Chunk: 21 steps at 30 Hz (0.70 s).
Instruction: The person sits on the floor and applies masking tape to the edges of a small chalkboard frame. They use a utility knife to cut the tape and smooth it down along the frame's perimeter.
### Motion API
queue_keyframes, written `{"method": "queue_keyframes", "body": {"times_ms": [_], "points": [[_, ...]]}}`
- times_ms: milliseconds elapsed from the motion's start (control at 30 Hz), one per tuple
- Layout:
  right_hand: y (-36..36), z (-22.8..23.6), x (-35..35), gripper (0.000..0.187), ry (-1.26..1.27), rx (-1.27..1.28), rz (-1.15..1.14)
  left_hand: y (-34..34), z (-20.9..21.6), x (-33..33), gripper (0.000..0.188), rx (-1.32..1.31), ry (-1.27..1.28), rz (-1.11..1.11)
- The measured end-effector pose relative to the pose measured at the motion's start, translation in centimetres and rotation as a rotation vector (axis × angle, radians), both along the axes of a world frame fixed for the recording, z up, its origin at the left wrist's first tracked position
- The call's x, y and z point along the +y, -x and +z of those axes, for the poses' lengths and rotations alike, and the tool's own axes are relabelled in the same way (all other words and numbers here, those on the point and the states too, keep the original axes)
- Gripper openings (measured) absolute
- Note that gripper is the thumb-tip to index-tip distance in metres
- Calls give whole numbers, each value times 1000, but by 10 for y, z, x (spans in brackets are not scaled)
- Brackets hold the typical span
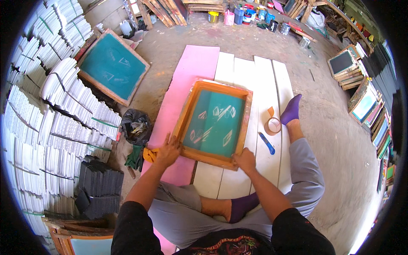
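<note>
The framed screen [214, 125] lies ahead, long axis away from me; my left hand [168, 152] spreads, my right hand [245, 160] grips, at its near corners.

Concrete floor [340, 170], grey-brown, worn, paint-stained toward the far side. Left side: tall stacks of white sheets [25, 140], strapped in bundles, piled along most of that edge. Near left: lower stack of dark sheets [100, 187] beside them. Far left: bit of pale grey wall [109, 17], wooden pieces [165, 10] leaning right of it. Far middle: paint cans [213, 17], mixed colours, on the floor. Right: row of frames [364, 104] along the edge. Daylight look; floor brightest near right.
</note>
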State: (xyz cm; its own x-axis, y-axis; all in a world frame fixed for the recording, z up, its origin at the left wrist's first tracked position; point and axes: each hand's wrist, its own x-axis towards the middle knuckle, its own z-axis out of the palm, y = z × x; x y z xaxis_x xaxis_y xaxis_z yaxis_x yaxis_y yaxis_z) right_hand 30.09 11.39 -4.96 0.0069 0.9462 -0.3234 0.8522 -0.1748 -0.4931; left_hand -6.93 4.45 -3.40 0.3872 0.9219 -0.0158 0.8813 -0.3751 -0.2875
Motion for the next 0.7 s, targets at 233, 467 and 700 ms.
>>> {"method": "queue_keyframes", "body": {"times_ms": [233, 467, 700], "points": [[53, 39, -16, 55, 285, -57, 232, 24, 4, 9, 37, -301, -27, 607], [-8, 15, 118, 56, -349, -443, 426, -30, 13, -2, 75, -678, 339, 1035], [-7, 31, 209, 67, -159, -728, 546, -29, 7, 9, 83, -670, 553, 1089]]}}
